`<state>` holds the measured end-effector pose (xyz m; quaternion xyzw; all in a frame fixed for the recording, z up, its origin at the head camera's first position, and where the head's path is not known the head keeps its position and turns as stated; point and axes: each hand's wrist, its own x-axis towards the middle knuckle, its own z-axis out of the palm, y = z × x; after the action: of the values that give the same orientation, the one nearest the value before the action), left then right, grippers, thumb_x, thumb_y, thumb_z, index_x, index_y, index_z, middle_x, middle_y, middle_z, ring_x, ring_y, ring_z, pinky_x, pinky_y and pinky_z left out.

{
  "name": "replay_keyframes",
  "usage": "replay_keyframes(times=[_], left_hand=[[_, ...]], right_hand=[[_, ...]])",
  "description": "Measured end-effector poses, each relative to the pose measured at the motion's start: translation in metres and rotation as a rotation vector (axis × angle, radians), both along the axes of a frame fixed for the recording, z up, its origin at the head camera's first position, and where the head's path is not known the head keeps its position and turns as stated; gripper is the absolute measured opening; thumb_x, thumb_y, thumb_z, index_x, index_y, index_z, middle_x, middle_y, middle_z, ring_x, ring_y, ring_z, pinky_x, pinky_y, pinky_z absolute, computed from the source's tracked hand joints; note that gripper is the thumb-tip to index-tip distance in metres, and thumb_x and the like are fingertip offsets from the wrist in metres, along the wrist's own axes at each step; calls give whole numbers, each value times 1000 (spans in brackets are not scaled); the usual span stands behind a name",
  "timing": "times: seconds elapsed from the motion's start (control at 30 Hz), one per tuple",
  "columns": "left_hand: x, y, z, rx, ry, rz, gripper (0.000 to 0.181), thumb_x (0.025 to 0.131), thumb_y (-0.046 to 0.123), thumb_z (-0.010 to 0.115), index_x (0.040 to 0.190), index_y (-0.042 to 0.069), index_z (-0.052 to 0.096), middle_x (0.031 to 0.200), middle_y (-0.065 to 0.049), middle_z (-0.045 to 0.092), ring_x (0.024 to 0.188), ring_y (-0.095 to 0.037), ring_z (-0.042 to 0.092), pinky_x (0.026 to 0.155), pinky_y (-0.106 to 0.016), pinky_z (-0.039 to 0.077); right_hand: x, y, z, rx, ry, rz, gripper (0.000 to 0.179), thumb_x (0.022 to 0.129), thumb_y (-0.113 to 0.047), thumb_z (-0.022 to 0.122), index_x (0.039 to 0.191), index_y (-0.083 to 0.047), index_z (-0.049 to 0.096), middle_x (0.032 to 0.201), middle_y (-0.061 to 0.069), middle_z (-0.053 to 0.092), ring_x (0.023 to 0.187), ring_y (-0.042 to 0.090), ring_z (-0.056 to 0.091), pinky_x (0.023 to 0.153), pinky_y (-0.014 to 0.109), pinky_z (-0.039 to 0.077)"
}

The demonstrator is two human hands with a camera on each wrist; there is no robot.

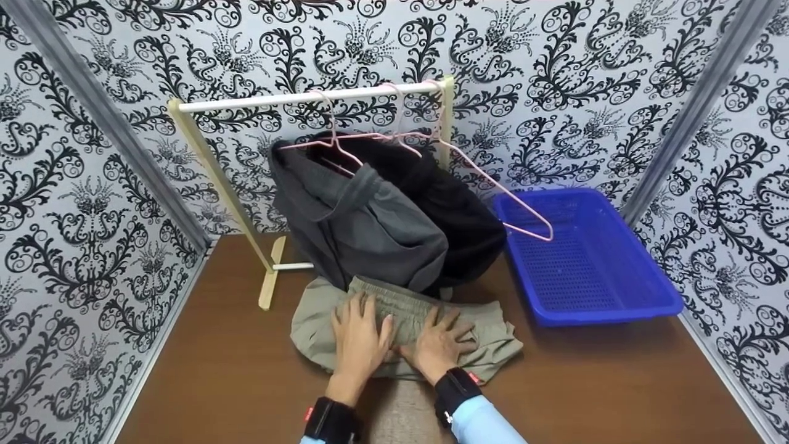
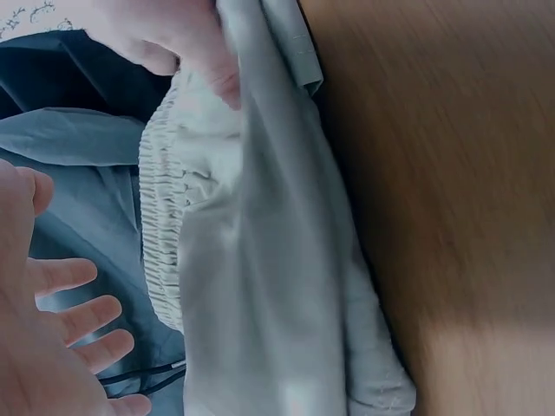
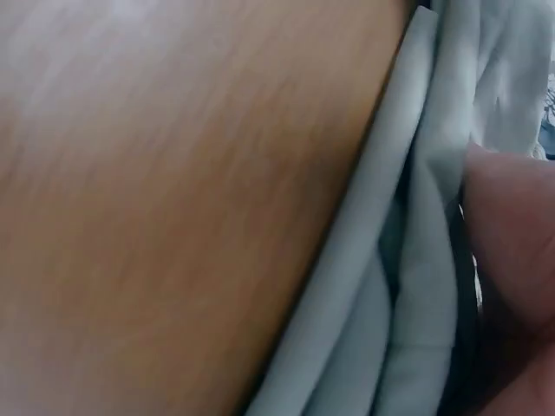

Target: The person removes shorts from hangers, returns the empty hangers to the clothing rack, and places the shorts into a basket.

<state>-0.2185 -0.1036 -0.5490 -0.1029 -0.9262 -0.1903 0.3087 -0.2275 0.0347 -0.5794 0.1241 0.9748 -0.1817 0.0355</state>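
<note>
Khaki elastic-waist pants [image 1: 394,302] lie bunched and folded on the table, their gathered waistband [image 2: 160,225] toward the rack. My left hand [image 1: 357,336] is over their left half, fingers spread toward the waistband. On the right half rests my right hand [image 1: 439,342], its fingers also spread and its thumb toward the left hand. In the left wrist view, the spread fingers of my left hand [image 2: 61,312] stand out against dark grey cloth. Loose folds of the pants [image 3: 425,251] run beside my right hand [image 3: 512,234] in the right wrist view.
Behind the pants, a rack with a white bar [image 1: 259,100] carries pink hangers. Dark grey pants [image 1: 370,228] and black pants [image 1: 471,228] hang there, close to the khaki cloth. One bare hanger [image 1: 493,179] juts over a blue basket [image 1: 641,259]. Patterned walls enclose the brown table [image 1: 234,370].
</note>
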Motion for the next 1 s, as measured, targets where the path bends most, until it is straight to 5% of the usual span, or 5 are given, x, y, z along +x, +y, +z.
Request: replay_keyframes(times=[0.27,0.43,0.7,0.77,1.0], left_hand=[[1,-4,-1,-12,4,20,46,94,30,72,128,0,64,132,-24,58,125,-45,53,100,-73,37],[1,-6,-1,-11,2,17,47,95,29,72,131,0,63,134,-23,57,126,-45,52,103,-74,35],[2,-5,1,32,-17,-9,46,95,24,72,132,-1,62,134,-24,56,127,-46,50,103,-76,31],[2,-5,1,39,-23,-11,45,96,24,70,132,-1,62,135,-24,56,127,-46,50,103,-76,31],[3,-5,2,47,-60,-8,46,99,30,66,134,0,61,136,-25,55,129,-47,49,105,-76,29]], right_hand=[[-6,30,15,-26,31,57,93,78,-36,90,153,-2,45,143,37,45,125,72,36,85,79,44],[-11,61,15,-56,96,79,72,88,-12,77,151,1,45,133,36,52,112,72,45,77,78,48],[-9,95,16,45,417,192,23,90,6,57,113,10,61,91,31,66,84,48,68,64,62,54],[-8,101,20,2,442,179,21,88,8,56,109,10,61,86,31,65,80,50,68,65,61,55],[-11,128,26,-203,409,90,47,83,12,53,129,14,58,105,39,67,98,57,66,85,63,53]])
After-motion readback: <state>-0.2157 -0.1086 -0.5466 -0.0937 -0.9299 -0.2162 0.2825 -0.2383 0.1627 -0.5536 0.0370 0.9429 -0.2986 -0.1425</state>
